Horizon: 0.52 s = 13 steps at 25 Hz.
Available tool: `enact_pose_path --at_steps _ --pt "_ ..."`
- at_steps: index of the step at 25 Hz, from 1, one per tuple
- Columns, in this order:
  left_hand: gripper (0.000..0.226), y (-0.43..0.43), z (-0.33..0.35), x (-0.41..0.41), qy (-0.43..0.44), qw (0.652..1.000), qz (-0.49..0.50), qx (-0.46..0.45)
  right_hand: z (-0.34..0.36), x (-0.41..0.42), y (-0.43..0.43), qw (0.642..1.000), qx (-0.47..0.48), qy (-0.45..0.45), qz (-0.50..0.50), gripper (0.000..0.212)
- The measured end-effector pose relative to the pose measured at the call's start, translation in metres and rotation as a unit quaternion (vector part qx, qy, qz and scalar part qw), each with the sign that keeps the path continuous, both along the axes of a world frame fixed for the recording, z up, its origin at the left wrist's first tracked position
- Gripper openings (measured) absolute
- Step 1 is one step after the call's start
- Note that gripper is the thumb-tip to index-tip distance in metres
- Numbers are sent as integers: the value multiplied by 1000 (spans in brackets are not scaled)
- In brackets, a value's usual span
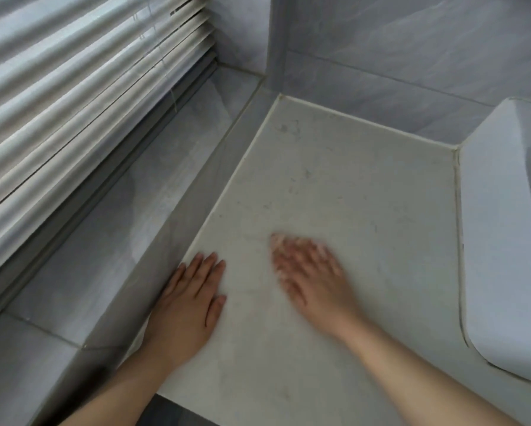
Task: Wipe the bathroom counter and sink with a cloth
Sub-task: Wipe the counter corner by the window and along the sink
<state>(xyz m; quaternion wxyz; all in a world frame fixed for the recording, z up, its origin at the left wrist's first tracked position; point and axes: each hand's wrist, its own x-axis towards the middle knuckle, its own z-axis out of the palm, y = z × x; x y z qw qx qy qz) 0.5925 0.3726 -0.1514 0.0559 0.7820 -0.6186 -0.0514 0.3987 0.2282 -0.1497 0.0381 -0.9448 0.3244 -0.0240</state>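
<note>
The pale, speckled bathroom counter (350, 186) fills the middle of the view, with faint dark marks near its far left corner. My left hand (190, 299) lies flat on the counter's left edge, fingers straight and together. My right hand (307, 269) is spread flat on the counter a little to the right, blurred by motion, fingers pointing up-left. No cloth shows in either hand or anywhere on the counter. The white sink (504, 241) rises at the right edge, only its rounded left rim in view.
A grey tiled window ledge (104, 241) runs along the left, a step above the counter, under white slatted blinds (73, 87). Grey marbled wall tiles (396, 56) close the back. The counter's front edge drops off at the bottom.
</note>
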Motion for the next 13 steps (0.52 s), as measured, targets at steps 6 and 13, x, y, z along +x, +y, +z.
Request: enact_pose_path --at_steps 6,13 --pt "56 14 -3 -7 4 999 10 -49 5 88 -56 977 103 8 -185 53" --pt "55 15 -5 -10 26 996 48 -77 -8 56 9 998 -24 -26 56 51"
